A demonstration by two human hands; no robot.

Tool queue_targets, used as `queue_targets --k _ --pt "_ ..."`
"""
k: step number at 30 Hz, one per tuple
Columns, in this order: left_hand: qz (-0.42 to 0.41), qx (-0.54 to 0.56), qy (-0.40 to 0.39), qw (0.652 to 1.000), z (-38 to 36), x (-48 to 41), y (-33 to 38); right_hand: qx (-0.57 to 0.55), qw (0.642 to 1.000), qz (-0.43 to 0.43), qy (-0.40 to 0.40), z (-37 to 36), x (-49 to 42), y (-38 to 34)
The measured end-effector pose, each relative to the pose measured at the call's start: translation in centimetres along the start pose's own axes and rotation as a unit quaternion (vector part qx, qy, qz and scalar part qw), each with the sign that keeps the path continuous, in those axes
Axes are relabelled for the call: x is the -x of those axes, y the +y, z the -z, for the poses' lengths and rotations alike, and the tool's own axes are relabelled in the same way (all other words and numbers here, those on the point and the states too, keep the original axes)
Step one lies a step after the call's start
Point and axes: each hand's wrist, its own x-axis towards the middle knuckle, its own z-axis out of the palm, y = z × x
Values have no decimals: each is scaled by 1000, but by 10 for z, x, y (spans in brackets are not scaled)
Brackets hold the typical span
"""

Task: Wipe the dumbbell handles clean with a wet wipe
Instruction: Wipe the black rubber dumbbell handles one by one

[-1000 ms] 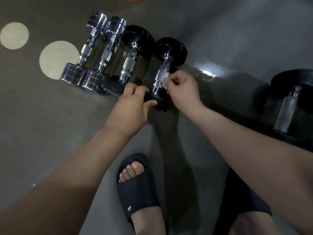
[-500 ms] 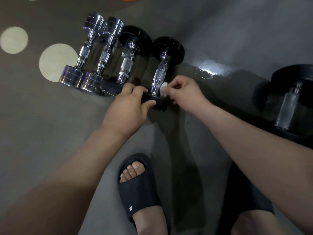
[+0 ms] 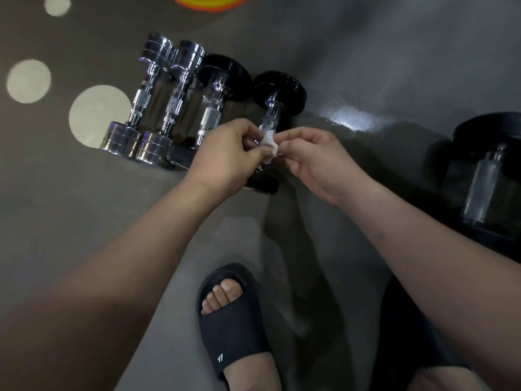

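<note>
The person crouches over a row of dumbbells lying on the floor (image 3: 84, 221). Both hands meet above the black dumbbell (image 3: 282, 91) at the right end of the row. The left hand (image 3: 225, 153) has its fingers curled and pinches one side of the wet wipe (image 3: 269, 145); the right hand (image 3: 315, 162) pinches the other side between thumb and forefinger. So the small crumpled wipe sits just between the two sets of fingertips, directly over the lower part of the handle (image 3: 270, 117). Whether it touches the metal, I cannot tell. I think both hands hold it this way to refold it or to wrap it around the handle. Just left of the left fingers lies a second black dumbbell (image 3: 214, 114), and beyond it two chrome dumbbells (image 3: 149, 100). Well apart, right of the right hand, stands a large dumbbell (image 3: 485, 179).
</note>
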Motion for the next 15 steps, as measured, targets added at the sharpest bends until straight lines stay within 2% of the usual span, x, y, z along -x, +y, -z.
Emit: queue_targets --k 4,7,10,12,15 --pt "23 43 -4 999 3 -11 -4 57 998 -10 13 1 -3 -1" --pt "15 3 11 1000 7 -17 -8 169 985 -4 38 4 -9 -3" --pt "19 -30 23 999 9 -24 -8 213 975 0 71 7 -15 -2" --pt "31 -28 21 999 8 -29 -9 200 977 -7 74 5 -18 -1" --pt "41 14 9 999 4 -36 -11 109 992 -16 61 -1 -21 -2"
